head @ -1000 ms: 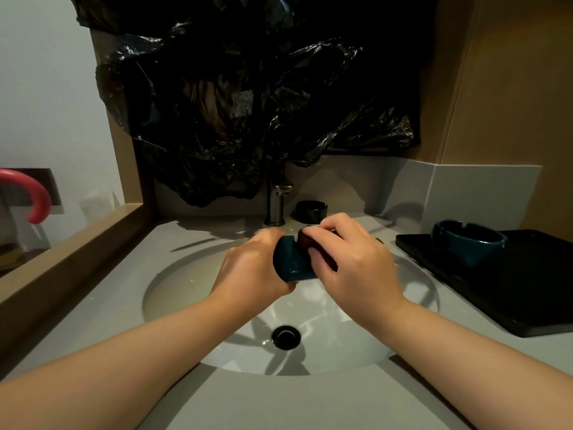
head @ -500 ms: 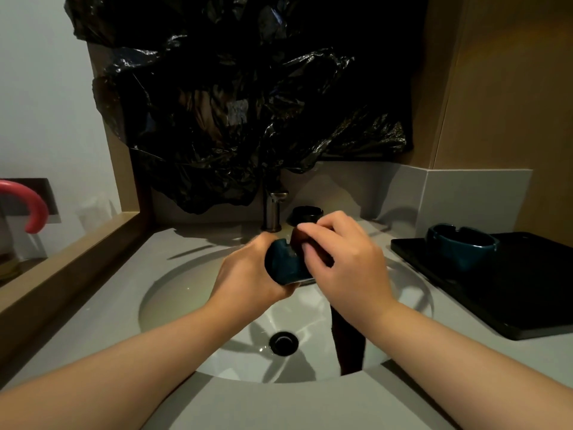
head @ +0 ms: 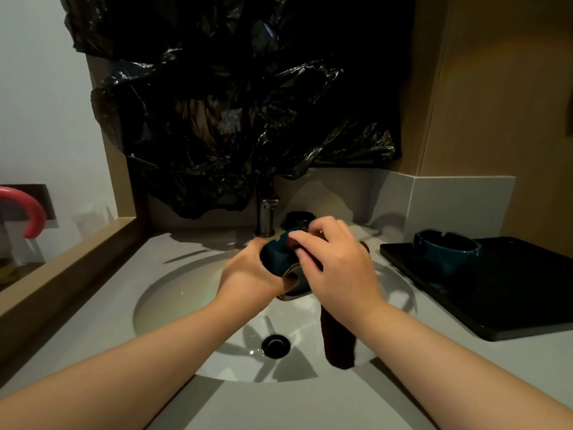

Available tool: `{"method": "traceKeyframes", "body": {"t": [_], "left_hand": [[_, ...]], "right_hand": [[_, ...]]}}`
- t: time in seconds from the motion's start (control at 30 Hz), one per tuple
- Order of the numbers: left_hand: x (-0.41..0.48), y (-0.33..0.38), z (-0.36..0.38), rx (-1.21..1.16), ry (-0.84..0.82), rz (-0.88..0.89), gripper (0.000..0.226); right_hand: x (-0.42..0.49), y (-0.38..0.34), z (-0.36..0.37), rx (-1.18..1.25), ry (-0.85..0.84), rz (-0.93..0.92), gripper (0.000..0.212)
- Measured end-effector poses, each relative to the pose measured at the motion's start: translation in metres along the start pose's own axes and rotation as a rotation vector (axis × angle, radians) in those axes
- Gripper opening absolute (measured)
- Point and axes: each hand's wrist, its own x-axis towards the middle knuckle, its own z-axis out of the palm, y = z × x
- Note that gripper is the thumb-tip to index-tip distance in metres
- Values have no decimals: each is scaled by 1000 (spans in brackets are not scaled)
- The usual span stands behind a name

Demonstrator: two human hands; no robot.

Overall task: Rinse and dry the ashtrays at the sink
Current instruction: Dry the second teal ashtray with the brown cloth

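Over the white sink basin (head: 192,293), my left hand (head: 248,271) grips a dark teal ashtray (head: 277,254) tipped on its side. My right hand (head: 335,265) holds a dark brown cloth (head: 338,342) and presses it into the ashtray's hollow; the cloth's loose end hangs down below my wrist into the basin. A second teal ashtray (head: 446,248) stands upright on a black tray (head: 511,283) at the right. A black ashtray (head: 299,218) sits on the counter behind my hands, beside the faucet (head: 266,217).
Crumpled black plastic (head: 235,103) covers the wall above the faucet. The black drain (head: 276,345) lies at the basin's bottom. A wooden ledge (head: 71,259) runs along the left, with a pink curved handle (head: 29,212) beyond it. Grey counter (head: 279,408) spreads in front.
The cloth's loose end now hangs lower below my right wrist. My right fingers have shifted over the ashtray's rim while my left hand keeps its grip.
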Motion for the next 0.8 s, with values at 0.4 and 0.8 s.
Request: {"method": "traceKeyframes", "body": {"t": [0.4,0.8], "left_hand": [[5,12,25,-148,-171,-292,37],[0,6,14,-129,-91,-9,54]], "right_hand": [[0,17,-5,-66,-96,-110,29],[5,23,-9,182,5,279,20]]}}
